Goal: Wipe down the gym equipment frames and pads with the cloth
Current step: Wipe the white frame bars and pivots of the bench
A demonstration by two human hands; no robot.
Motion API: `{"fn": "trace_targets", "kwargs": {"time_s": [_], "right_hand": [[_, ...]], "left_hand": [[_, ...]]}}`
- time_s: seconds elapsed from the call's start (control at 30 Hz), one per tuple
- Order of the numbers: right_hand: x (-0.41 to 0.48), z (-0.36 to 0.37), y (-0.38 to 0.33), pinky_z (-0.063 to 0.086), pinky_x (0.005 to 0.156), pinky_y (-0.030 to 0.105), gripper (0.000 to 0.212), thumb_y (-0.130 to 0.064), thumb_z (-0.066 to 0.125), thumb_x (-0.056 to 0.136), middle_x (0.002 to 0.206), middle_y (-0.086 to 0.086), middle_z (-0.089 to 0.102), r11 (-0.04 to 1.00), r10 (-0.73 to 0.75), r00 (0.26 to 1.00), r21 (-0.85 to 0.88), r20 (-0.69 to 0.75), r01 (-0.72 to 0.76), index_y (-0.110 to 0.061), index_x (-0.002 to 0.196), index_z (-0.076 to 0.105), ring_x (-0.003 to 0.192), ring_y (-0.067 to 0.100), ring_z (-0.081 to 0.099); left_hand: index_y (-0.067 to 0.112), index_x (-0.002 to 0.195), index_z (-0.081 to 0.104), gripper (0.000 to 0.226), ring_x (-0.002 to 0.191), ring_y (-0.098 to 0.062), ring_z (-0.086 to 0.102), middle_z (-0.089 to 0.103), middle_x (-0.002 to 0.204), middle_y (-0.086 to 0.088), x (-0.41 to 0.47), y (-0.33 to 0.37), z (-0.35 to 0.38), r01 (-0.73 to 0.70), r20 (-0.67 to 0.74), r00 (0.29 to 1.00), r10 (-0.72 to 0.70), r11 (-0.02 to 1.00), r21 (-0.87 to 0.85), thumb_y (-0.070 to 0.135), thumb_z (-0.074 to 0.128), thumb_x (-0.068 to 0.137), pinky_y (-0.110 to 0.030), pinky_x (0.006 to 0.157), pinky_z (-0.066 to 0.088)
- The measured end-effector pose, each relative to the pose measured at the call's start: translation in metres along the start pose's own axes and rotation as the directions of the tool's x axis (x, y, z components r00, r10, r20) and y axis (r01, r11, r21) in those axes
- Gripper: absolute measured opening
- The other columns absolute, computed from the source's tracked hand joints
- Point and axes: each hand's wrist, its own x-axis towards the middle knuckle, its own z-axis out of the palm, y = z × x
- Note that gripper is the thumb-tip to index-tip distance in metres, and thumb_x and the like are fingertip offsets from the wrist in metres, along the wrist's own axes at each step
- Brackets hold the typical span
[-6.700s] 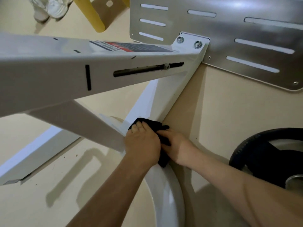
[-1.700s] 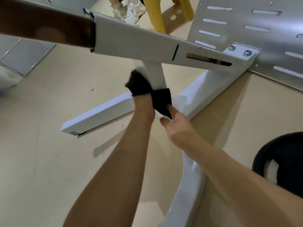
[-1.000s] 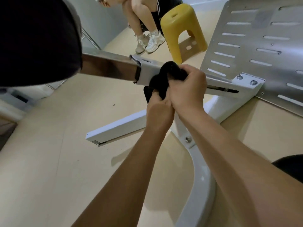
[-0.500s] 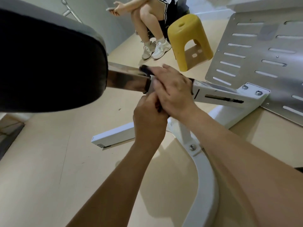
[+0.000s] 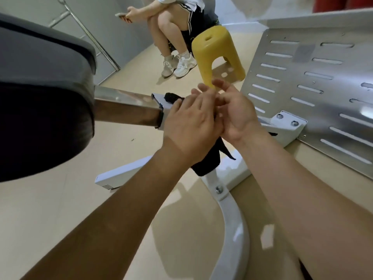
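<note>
A black cloth (image 5: 206, 165) is draped over the white frame beam (image 5: 285, 128), one end poking out on top and the rest hanging below. My left hand (image 5: 191, 122) lies over the cloth and presses it against the beam, just right of where the chrome tube (image 5: 125, 110) enters it. My right hand (image 5: 236, 112) is beside it, fingers spread and holding nothing. A large black pad (image 5: 40, 118) fills the left of the view on the chrome tube's end.
A slotted metal footplate (image 5: 314, 87) rises at the right, bolted to the beam. The white curved base (image 5: 232, 229) and a floor bar (image 5: 121, 174) lie below. A yellow stool (image 5: 218, 51) and a seated person (image 5: 173, 27) are beyond, by the grey wall.
My right hand has come off the beam and spread its fingers. My left hand has moved up from below onto the cloth on the beam. The cloth now hangs lower.
</note>
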Motion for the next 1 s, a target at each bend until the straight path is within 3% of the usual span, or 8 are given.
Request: {"fn": "trace_targets", "kwargs": {"time_s": [0.1,0.2,0.3,0.43,0.67,0.77,0.87,1.0], "right_hand": [[0.002,-0.026,-0.004,0.058,0.069,0.034,0.040,0.017,0.028,0.085,0.110,0.024,0.058,0.998,-0.058,0.980,-0.036,-0.188,0.053,-0.009,0.108,0.047,0.094,0.035,0.064],[0.005,-0.029,0.003,0.054,0.091,0.041,0.029,0.011,0.041,0.087,0.099,0.012,0.059,0.936,-0.226,0.941,-0.324,-0.254,0.137,-0.011,0.102,0.054,0.098,0.030,0.067],[0.000,-0.012,0.027,0.050,0.093,0.039,0.020,-0.003,0.050,0.090,0.099,0.000,0.063,0.610,-0.469,0.881,-0.743,-0.058,0.276,-0.017,0.100,0.059,0.100,0.017,0.062],[-0.010,0.021,0.065,0.047,0.094,0.036,0.029,-0.008,0.036,0.095,0.109,0.007,0.063,0.357,-0.534,0.766,-0.726,0.357,0.587,-0.004,0.111,0.060,0.103,0.015,0.057],[-0.003,-0.040,0.084,0.027,0.114,0.042,0.045,-0.016,0.028,0.100,0.147,0.006,0.044,0.026,-0.577,0.719,-0.872,0.387,0.489,-0.011,0.143,0.041,0.142,0.023,0.031],[-0.015,-0.065,0.096,0.026,0.117,0.036,0.054,-0.001,0.034,0.095,0.155,0.011,0.029,0.104,-0.607,0.744,-0.901,0.279,0.422,-0.007,0.148,0.030,0.146,0.022,0.021],[-0.025,-0.085,0.104,0.024,0.114,0.017,0.062,0.002,0.036,0.092,0.158,0.004,0.022,0.295,-0.566,0.819,-0.903,0.098,0.312,-0.011,0.151,0.021,0.145,0.013,0.021],[-0.044,-0.102,0.117,0.033,0.105,0.018,0.057,-0.007,0.033,0.092,0.147,0.004,0.042,0.397,-0.416,0.909,-0.896,0.017,0.199,-0.013,0.148,0.028,0.134,0.016,0.040]], "left_hand": [[0.014,0.132,0.050,0.048,0.105,-0.027,0.060,0.058,0.131,-0.004,0.006,0.000,0.027,-0.172,0.193,0.974,0.120,0.944,0.283,0.039,0.036,0.094,-0.041,0.086,0.041],[0.011,0.150,0.018,0.061,0.122,-0.029,0.045,0.044,0.139,-0.011,0.000,-0.004,0.027,-0.282,0.402,0.912,0.080,0.835,0.473,0.032,0.022,0.092,-0.042,0.100,0.033],[0.011,0.139,0.040,0.050,0.121,-0.029,0.048,0.053,0.127,-0.009,-0.005,-0.011,0.007,-0.186,0.314,0.948,0.046,0.882,0.433,0.027,0.025,0.093,-0.046,0.109,0.027],[0.008,0.123,0.062,0.035,0.119,-0.029,0.057,0.064,0.120,-0.011,-0.033,-0.048,-0.016,-0.058,-0.029,0.997,0.076,0.917,0.394,0.023,0.038,0.103,-0.052,0.114,0.025],[0.003,0.149,0.019,0.063,0.140,-0.036,0.027,0.033,0.147,-0.021,-0.033,-0.033,0.021,-0.144,0.153,0.986,0.063,0.787,0.599,0.035,0.032,0.096,-0.049,0.118,0.004],[0.004,0.150,0.020,0.056,0.140,-0.037,0.030,0.033,0.149,-0.024,-0.032,-0.026,0.045,-0.302,0.166,0.953,0.255,0.721,0.623,0.029,0.029,0.101,-0.047,0.118,0.011],[0.003,0.146,0.034,0.048,0.141,-0.033,0.033,0.034,0.151,-0.021,-0.032,-0.013,0.077,-0.412,0.141,0.908,0.394,0.783,0.466,0.018,0.031,0.102,-0.044,0.118,0.018],[0.004,0.137,0.051,0.039,0.135,-0.028,0.041,0.043,0.148,-0.010,-0.082,-0.013,0.105,-0.341,0.051,0.936,0.347,0.935,-0.096,0.014,0.042,0.100,-0.038,0.111,0.035]]}}
